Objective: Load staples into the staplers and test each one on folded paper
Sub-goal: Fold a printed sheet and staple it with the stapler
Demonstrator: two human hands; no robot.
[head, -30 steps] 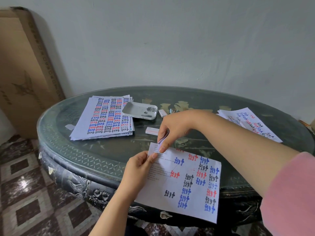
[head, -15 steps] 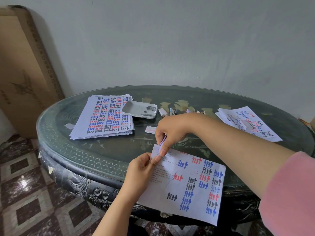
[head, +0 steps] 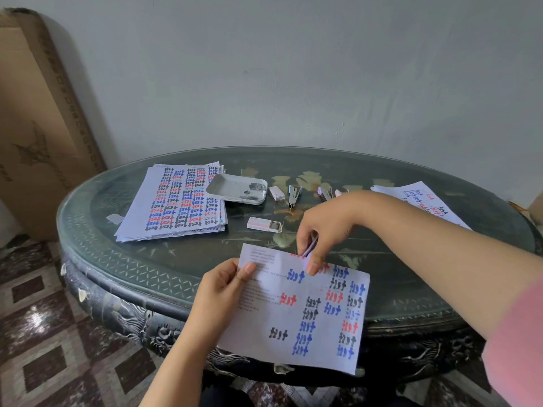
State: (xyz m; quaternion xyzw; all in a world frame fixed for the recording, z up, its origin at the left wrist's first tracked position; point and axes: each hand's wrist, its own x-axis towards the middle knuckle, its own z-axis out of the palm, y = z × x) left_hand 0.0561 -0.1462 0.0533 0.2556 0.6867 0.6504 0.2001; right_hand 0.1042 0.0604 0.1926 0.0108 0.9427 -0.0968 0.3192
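Grey plaster wall (head: 293,69) across the back, and in front of it the big oval table (head: 123,259), dark carved wood under a glass top. Tall cardboard box (head: 38,127) leans at the left, with patterned floor tiles (head: 44,333) below.

On the glass, far left, there's a thick stack of sheets (head: 182,201) covered in red, blue and black "test" marks. Far right is a smaller pile of sheets (head: 423,201), partly behind the right forearm and its pink sleeve (head: 517,333).

The folded paper (head: 308,318) sits at the near edge of the table, hanging over it toward the person. The left hand (head: 223,292) pinches its upper left edge, thumb on top. The right hand (head: 326,233) curls over the top edge, gripping a small lilac stapler (head: 311,248). Only a sliver of it shows between the fingers. It's right at the paper's edge, but I can't tell whether it is around the sheet.

Mid-table, a white tray (head: 229,186) overlaps the stack's corner, with loose staple strips (head: 252,190) inside. Beside it are a small pale box (head: 276,193), then a blue stapler (head: 293,195), then a purple stapler (head: 324,193). Nearer, an open staple box (head: 260,224) lies just beyond the right hand.
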